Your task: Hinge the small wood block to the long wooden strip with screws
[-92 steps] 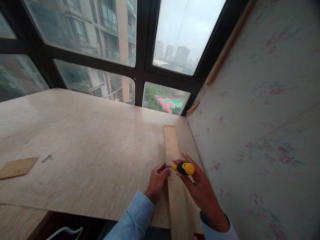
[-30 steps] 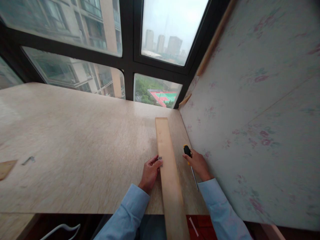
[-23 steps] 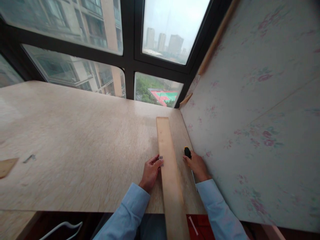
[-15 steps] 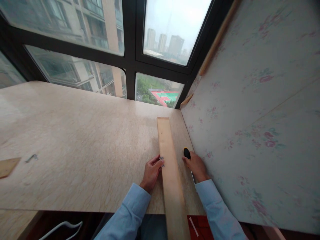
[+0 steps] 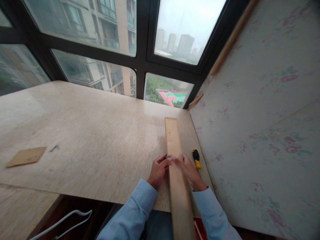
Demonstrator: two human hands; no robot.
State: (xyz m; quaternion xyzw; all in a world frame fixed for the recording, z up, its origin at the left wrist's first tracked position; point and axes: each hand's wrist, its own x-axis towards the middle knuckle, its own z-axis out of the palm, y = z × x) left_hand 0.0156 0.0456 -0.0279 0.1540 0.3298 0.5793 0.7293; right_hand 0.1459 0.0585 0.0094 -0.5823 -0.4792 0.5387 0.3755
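Note:
A long pale wooden board (image 5: 178,186) lies on the marbled ledge, its near end reaching past the front edge toward me. On its left edge is a small metal bracket (image 5: 169,160) with holes, perhaps a hinge. My left hand (image 5: 159,170) is closed, thumb and fingers pinching this bracket against the board. From the other side my right hand (image 5: 188,170) grips the board, its thumb reaching across the top to the bracket. A screwdriver (image 5: 197,160) with a black and yellow handle lies just right of my right hand, its shaft partly hidden by the wrist.
A flat piece of thin wood (image 5: 26,156) and a small bent metal piece (image 5: 54,148) lie on the ledge (image 5: 100,133) at left. A floral-papered wall (image 5: 262,140) closes off the right side. Dark-framed windows (image 5: 141,50) stand behind. A white bent frame (image 5: 67,221) shows below the ledge.
My right hand has let go of the screwdriver, now lying by the wall, and moved left onto the board. My left hand stays at the bracket. The view has turned slightly left.

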